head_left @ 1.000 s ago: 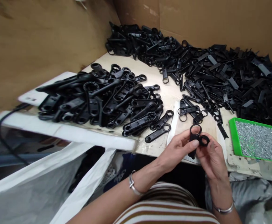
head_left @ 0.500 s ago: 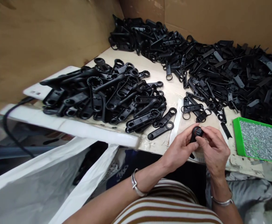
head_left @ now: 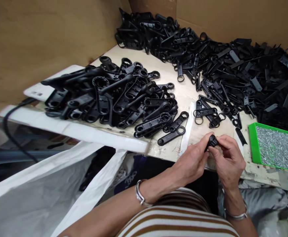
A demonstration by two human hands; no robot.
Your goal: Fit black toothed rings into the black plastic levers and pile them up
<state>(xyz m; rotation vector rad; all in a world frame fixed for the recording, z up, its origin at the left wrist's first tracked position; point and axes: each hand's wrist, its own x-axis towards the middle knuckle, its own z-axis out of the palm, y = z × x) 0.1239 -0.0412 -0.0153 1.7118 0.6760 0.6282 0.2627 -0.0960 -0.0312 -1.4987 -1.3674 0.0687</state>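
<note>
Close to the table's front edge, both my hands are closed on a small black plastic part [head_left: 212, 141] with a ribbed round end. My left hand [head_left: 192, 160] grips it from the left, its thumb side up. From the right, the thumb and fingers of my right hand [head_left: 229, 158] pinch the ribbed end. Much of the part is hidden by my fingers. Just beyond my hands lie loose black ring-ended plastic parts [head_left: 205, 112]. A flat black piece [head_left: 241, 136] rests right of them. Left of my hands is a ring-ended black handle [head_left: 171, 136].
A heap of black handles [head_left: 124, 95] covers the table's left side. Another large pile of black parts [head_left: 233, 72] runs along the cardboard walls [head_left: 233, 19]. A green tray [head_left: 254, 144] of small metal pins [head_left: 279, 148] stands right. A white bag [head_left: 47, 194] hangs below.
The black part has turned in my hands, so its ribbed end faces more to the right. My right fingers have shifted slightly around that end. The view has moved a little.
</note>
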